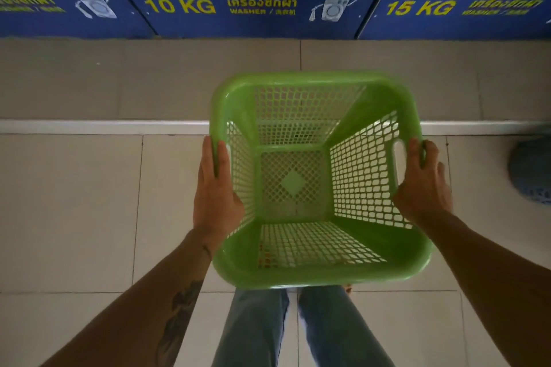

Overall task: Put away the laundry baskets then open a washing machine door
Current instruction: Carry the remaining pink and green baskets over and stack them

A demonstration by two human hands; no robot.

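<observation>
An empty green mesh laundry basket (320, 272) hangs in the air in front of me, its opening facing up. My left hand (215, 188) grips the basket's left rim. On the opposite rim, beside the handle slot, my right hand (423, 185) holds on. Straight ahead, the washing machines stand on blue bases; the middle base (247, 6) reads "10 KG", the right one (456, 6) "15 KG". Only the bottom edges of the machines show; their doors are out of view.
A raised tiled step with a white edge (104, 126) runs across in front of the machines. A blue basket (532, 173) sits on the floor at the right edge, partly cut off. My jeans-clad legs (298, 328) stand below the basket on light floor tiles.
</observation>
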